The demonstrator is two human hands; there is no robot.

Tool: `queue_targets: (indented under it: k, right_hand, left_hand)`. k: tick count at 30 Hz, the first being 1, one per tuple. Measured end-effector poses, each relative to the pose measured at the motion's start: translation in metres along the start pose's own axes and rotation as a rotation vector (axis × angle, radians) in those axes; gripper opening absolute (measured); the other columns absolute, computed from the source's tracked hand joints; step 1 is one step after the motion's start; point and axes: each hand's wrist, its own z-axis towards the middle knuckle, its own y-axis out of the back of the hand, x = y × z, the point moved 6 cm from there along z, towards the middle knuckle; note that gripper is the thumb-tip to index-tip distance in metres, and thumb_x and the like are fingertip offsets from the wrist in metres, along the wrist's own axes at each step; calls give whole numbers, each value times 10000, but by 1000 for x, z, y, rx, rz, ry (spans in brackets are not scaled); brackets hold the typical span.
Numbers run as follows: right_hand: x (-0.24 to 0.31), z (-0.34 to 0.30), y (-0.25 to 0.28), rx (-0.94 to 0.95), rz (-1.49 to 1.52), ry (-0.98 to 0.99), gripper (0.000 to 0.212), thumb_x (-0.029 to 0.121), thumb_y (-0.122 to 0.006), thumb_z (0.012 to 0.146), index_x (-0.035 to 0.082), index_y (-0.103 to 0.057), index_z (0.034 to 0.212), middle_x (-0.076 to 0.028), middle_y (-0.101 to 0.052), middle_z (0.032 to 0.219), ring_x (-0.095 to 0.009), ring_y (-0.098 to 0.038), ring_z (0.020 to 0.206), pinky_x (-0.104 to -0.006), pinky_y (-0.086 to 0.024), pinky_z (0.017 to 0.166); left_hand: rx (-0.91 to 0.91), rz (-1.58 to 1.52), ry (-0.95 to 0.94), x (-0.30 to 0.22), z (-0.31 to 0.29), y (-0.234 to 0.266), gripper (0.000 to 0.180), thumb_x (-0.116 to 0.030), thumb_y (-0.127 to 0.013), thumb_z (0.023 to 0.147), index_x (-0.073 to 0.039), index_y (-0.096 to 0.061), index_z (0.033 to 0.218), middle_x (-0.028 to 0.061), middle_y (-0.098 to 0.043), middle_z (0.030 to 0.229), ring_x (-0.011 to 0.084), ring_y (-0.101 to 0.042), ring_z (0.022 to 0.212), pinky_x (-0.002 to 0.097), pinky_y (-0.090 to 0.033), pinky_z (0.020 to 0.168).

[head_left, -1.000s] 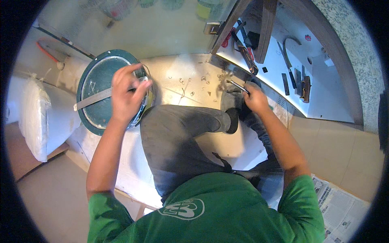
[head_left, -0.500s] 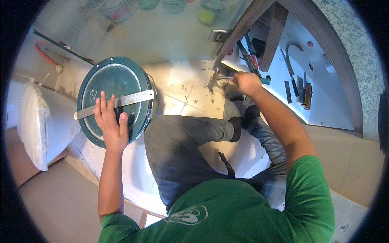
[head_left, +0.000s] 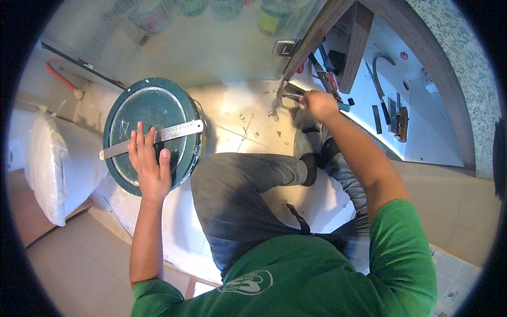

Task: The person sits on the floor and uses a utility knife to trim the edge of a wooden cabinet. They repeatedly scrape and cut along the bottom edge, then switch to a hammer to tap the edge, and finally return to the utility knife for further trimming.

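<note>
A dark green lidded bucket (head_left: 124,124) stands to my left, with a steel ruler (head_left: 179,130) lying slantwise across its lid. My left hand (head_left: 150,171) rests flat over the ruler, fingers stretched out and the thumb apart. On the right, my right hand (head_left: 320,105) is wrapped round a claw hammer (head_left: 284,93) near its middle. The hammer's teal grip end sticks out past my fist, and its metal head points left above the floor beside my foot. Whether the head touches anything there I cannot tell.
Small curled shavings (head_left: 245,127) litter the pale floor. The cabinet (head_left: 435,132) at right holds a sickle (head_left: 376,74), a wooden plane (head_left: 402,124) and other tools. A glass panel (head_left: 211,58) stands ahead; a white wrapped bundle (head_left: 50,158) is at far left.
The hammer head, blurred by motion before, now shows sharply and sits slightly higher. My left hand keeps its place on the ruler; the whole view has shifted a little.
</note>
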Motion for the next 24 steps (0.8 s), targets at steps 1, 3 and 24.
queue_targets:
  k: [1,3,24]
  right_hand:
    - [5,0,-1,3,-11,2,361,399,-548,1007,85,-724,1004,-167,-728,1039,-378,-713,939,-507,-557,832]
    - [16,-1,-1,36,-49,127,367,401,-548,1007,77,-722,1005,-169,-728,1042,-379,-715,930,-509,-559,823]
    - [-21,-333,-69,334,2099,-1004,250,321,-567,1055,115,-534,917,6,-490,642,-142,-448,500,-291,-373,441]
  left_hand:
    - [3,4,-1,0,0,1,566,-392,-431,1055,-24,-482,1481,202,-312,1645,420,-231,1530,550,-120,1244]
    - [9,12,-4,1,-1,3,571,-397,-436,1053,-23,-481,1481,202,-314,1644,421,-233,1529,548,-122,1244]
    - [-50,-646,-113,-175,42,-78,110,-114,-688,932,-20,-728,972,168,-737,990,304,-701,958,391,-530,883]
